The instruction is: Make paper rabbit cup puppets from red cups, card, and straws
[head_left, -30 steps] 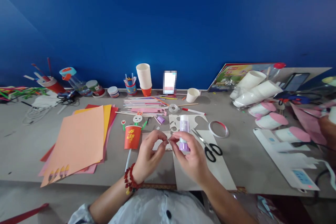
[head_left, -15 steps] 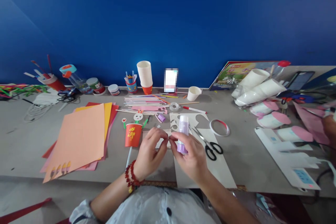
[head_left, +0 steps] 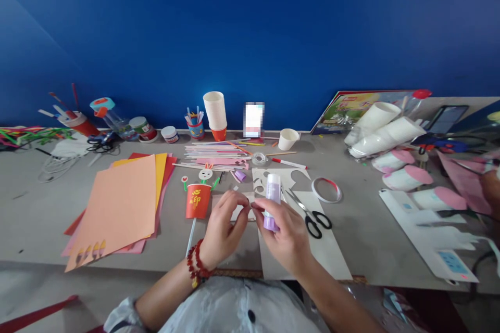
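My left hand (head_left: 223,229) pinches a small piece of white paper (head_left: 239,212) over the table's near middle; a red bead bracelet circles its wrist. My right hand (head_left: 284,234) wraps around a lilac glue stick (head_left: 272,199) held upright, and its fingertips meet the left hand's at the paper. Just left of the hands stands a red paper cup (head_left: 197,200) on a stick, topped with a white rabbit face. Black-handled scissors (head_left: 311,214) lie right of my right hand on a white sheet (head_left: 332,257).
A stack of orange, yellow and red paper (head_left: 121,205) lies at left. Straws and strips (head_left: 216,155), stacked cups (head_left: 215,112), a tape ring (head_left: 326,190) and jars sit behind. Paper cups with pink discs (head_left: 404,177) fill the right, where another person's hand (head_left: 490,187) shows at the edge.
The hands stay joined at the paper; they have shifted slightly up and right in the view, and the glue stick tilts a little. Nothing else has moved.
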`<state>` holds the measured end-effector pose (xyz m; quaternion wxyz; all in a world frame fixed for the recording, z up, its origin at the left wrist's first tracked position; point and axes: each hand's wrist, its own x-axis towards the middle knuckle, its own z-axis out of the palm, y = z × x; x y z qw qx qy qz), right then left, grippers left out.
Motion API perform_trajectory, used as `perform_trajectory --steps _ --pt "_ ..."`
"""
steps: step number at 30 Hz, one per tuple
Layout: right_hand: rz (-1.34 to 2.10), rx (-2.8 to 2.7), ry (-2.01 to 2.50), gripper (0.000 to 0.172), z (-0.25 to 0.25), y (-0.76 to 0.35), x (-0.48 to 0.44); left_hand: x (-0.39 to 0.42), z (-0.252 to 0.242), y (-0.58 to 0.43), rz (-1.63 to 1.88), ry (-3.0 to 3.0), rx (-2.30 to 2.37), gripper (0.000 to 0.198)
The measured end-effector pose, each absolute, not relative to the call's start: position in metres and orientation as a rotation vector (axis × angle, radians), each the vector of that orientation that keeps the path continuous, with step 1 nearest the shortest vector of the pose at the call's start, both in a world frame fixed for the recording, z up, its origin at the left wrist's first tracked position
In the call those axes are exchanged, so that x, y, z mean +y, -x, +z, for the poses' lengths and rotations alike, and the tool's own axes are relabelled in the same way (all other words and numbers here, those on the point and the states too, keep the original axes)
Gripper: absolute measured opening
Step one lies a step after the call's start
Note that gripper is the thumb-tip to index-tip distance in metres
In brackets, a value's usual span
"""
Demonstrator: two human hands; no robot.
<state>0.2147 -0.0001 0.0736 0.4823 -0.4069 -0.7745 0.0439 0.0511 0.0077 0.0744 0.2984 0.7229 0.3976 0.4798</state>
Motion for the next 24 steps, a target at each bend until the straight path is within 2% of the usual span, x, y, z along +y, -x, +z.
perform_trajectory --steps 7,24 --pt "0.163 -1.88 1.023 0.042 0.0781 -0.2151 0.0 0.0077 0.0758 -0.0492 1.239 -1.958 1.058 0.013" --pt "0.139 -1.888 1.029 0.045 0.0778 -0.2139 0.0018 0.0071 0.0752 -0.0495 1.239 -1.942 1.057 0.012"
